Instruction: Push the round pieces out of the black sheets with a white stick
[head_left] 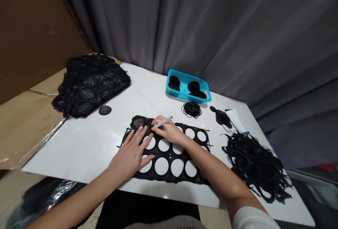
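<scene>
A black sheet with rows of round cut-outs (169, 177) lies flat on the white table, whose surface shows through the holes. My left hand (129, 155) rests palm down on the sheet's left part, fingers spread and pressing it. Between the fingers of my right hand (169, 131) is a slim white pen-like tool (164, 121), tilted, with its lower end at the top row of circles. That tip is hidden by my fingers, so its kind cannot be told. A dark disc (138, 122) still fills the circle at the sheet's upper left corner.
A pile of black sheets (92, 84) lies at the far left, near a loose black disc (105, 110). Black bundles sit in a blue basket (189, 97), with black loops (192, 109) before it. Black scraps (256, 162) and a white packet (237, 120) are on the right.
</scene>
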Tool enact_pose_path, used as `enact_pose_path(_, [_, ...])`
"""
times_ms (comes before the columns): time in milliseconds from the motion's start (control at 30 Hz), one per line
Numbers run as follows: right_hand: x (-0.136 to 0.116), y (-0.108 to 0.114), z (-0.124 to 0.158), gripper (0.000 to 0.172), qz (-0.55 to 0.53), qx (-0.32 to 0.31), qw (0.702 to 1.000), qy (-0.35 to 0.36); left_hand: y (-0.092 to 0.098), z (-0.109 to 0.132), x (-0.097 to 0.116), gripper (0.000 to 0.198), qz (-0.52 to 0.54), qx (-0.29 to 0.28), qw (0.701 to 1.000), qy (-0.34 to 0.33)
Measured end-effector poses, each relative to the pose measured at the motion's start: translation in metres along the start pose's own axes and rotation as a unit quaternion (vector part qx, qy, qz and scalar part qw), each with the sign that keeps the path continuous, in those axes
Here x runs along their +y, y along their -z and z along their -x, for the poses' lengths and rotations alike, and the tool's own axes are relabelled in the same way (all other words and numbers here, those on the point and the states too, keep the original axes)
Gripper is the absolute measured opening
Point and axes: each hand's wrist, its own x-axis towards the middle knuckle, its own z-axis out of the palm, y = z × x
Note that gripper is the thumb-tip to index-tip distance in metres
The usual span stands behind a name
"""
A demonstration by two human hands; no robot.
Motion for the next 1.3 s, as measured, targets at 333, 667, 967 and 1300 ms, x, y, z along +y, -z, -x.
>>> enact_pose_path(333, [-0.004,-0.002,-0.003,0.012,-0.025,0.012,0.999,-0.043,0.003,-0.001,0.0,0.066,-0.003,-0.005,1.0,-0.003])
enact_pose_path(667, [-0.004,-0.004,0.007,0.014,-0.004,0.029,1.0,0.001,0.002,-0.001,0.001,0.067,-0.02,-0.004,1.0,0.001])
enact_pose_path(967, [-0.003,-0.009,0.012,0.011,0.135,0.106,0.985,0.029,-0.002,0.0,0.0,0.068,-0.011,-0.002,1.0,0.018])
enact_pose_path(1300, [-0.006,0.031,-0.037,0.016,0.075,0.167,0.983,0.017,0.004,0.003,-0.011,0.063,-0.01,0.037,0.998,0.044])
